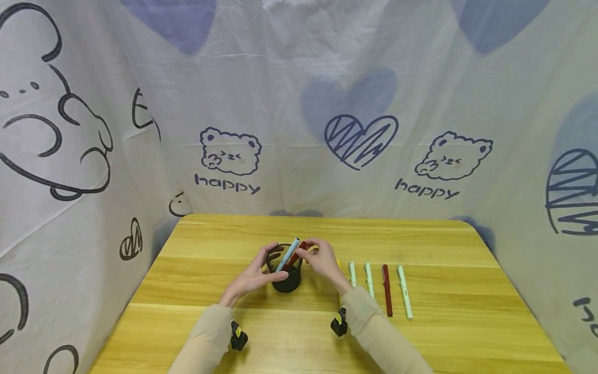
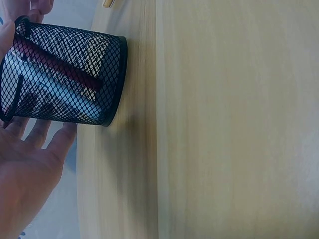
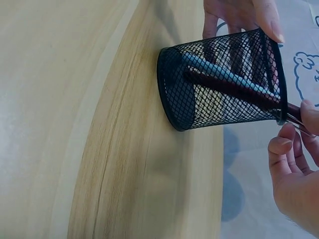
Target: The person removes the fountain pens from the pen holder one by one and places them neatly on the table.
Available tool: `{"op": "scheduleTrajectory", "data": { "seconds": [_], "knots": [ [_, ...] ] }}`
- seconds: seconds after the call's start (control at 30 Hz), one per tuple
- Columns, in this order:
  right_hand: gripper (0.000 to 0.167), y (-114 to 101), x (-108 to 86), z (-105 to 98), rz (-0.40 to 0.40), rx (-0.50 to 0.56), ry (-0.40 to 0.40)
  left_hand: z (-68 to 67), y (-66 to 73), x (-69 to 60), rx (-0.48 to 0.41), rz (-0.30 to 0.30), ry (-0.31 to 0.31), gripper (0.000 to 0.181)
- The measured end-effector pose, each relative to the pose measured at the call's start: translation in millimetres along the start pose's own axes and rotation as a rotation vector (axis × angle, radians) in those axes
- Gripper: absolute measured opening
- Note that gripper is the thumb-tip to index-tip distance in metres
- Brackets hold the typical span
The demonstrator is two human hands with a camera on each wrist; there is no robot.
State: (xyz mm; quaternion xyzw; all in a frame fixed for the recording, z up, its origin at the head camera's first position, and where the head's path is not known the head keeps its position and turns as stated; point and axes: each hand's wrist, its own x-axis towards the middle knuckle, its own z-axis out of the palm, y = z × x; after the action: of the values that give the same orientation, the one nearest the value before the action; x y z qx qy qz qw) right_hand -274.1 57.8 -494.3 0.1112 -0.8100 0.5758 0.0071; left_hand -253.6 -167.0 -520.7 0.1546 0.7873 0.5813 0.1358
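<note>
A black wire-mesh pen holder (image 1: pixel 287 283) stands at the middle of the table, tipped slightly if at all. My left hand (image 1: pixel 254 275) grips its left side, thumb over the near side and fingers behind the mesh (image 2: pixel 65 74). Inside leans a light blue pen (image 1: pixel 287 255), its upper end above the rim. At the rim's right, my right hand (image 1: pixel 322 258) pinches the upper end of a dark red pen (image 3: pixel 234 89). The lower part of that pen is inside the holder, seen through the mesh in both wrist views.
Right of the holder lies a row of pens: a yellow one (image 1: pixel 339 264) mostly hidden by the right arm, pale green ones (image 1: pixel 405 292), and another dark red pen (image 1: pixel 387 291). A printed cloth (image 1: pixel 289 104) hangs behind the wooden table (image 1: pixel 210 244).
</note>
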Motion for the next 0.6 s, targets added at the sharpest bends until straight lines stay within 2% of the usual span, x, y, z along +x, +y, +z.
{"op": "scheduleTrajectory", "data": {
  "seconds": [0.23, 0.6],
  "knots": [
    [0.021, -3, -5.2, -4, -0.028, 0.057, 0.053, 0.8, 0.1, 0.6, 0.009, -0.001, 0.005, 0.088],
    [0.026, -8, -12.5, -8, -0.016, 0.250, 0.118, 1.7, 1.8, 0.3, -0.010, -0.003, 0.007, 0.088]
  ]
}}
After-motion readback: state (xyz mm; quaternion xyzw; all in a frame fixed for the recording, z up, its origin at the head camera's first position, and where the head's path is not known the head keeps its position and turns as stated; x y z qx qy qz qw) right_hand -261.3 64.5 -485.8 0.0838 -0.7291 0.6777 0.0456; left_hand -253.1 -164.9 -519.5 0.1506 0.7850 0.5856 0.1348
